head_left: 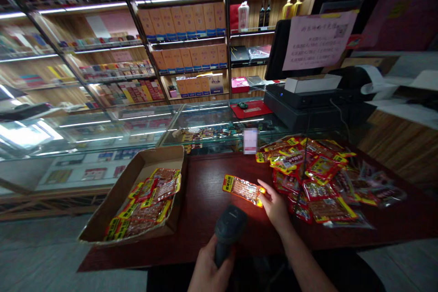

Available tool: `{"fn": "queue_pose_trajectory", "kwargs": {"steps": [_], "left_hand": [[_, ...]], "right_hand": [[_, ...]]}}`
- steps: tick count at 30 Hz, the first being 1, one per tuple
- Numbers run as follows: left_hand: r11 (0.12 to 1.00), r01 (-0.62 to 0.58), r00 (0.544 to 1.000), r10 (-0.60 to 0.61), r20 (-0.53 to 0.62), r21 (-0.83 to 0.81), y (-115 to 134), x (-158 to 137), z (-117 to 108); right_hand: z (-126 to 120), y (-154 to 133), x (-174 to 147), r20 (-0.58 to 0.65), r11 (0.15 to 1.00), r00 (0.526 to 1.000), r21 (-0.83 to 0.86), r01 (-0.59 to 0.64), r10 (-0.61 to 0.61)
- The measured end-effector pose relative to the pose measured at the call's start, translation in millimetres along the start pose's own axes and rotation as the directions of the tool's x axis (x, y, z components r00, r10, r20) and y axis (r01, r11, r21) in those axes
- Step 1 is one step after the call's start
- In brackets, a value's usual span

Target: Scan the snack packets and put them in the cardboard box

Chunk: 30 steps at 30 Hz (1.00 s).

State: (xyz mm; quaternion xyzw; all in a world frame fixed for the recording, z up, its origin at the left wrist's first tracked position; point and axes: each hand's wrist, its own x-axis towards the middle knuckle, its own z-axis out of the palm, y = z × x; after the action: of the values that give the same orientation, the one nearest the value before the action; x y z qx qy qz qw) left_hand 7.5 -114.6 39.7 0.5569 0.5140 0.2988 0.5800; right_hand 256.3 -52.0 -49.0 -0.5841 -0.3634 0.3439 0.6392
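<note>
Head view, and the left hand (208,267) is wrapped tight round the grip of a black barcode scanner (227,232), nose aimed forward at one snack packet (243,189) lying flat on the dark red counter (205,178), lit up in an orange glow. Right of the scanner, the right hand (273,205) has its fingertips pinched on that packet's near right end, steadying it. Left of the scanner sits an open cardboard box (150,164) holding more packets; further right of it sprawls a loose pile of packets (318,178), with a till (308,100) behind. That packet looks light, thin, floppy and slick, so an edge pinch at the sealed end seems the sensible hold.
</note>
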Motion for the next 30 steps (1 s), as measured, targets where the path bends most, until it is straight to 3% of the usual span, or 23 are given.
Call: {"fn": "queue_pose_trajectory", "kwargs": {"steps": [3,9,15,18,21,24,27,29,30], "left_hand": [[1.000,-0.029,1.000,0.029,0.010,0.000,1,1,1],[1.000,-0.015,1.000,0.015,0.003,-0.004,0,8,4],[0.974,0.091,0.991,-0.109,-0.076,-0.207,-35,37,-5],[0.962,0.117,0.978,-0.155,-0.139,-0.246,-54,50,-11],[0.954,0.133,0.969,-0.183,-0.169,-0.268,-62,57,-11],[0.958,0.116,0.970,-0.167,-0.179,-0.263,-64,58,-10],[0.958,0.103,0.971,-0.155,-0.181,-0.266,-64,57,-11],[0.955,0.112,0.976,-0.158,-0.151,-0.274,-63,55,-12],[0.953,0.119,0.978,-0.161,-0.133,-0.279,-63,55,-12]], "right_hand": [[0,-1,0,-0.002,0.999,0.999,-0.014,0.032,-0.032],[2,7,2,-0.023,1.000,0.999,-0.002,-0.029,0.029],[13,-13,7,-0.025,0.994,0.995,0.058,-0.094,0.095],[53,-40,15,0.075,0.977,0.991,0.174,-0.121,0.110],[124,-66,23,0.225,0.958,0.973,0.264,-0.111,0.051],[198,-82,26,0.425,0.939,0.905,0.322,-0.120,-0.030],[227,-89,34,0.472,0.968,0.866,0.245,0.051,-0.165],[209,-91,49,0.397,0.962,0.881,0.022,0.272,-0.258],[190,-91,60,0.354,0.913,0.891,-0.183,0.365,-0.285]]}}
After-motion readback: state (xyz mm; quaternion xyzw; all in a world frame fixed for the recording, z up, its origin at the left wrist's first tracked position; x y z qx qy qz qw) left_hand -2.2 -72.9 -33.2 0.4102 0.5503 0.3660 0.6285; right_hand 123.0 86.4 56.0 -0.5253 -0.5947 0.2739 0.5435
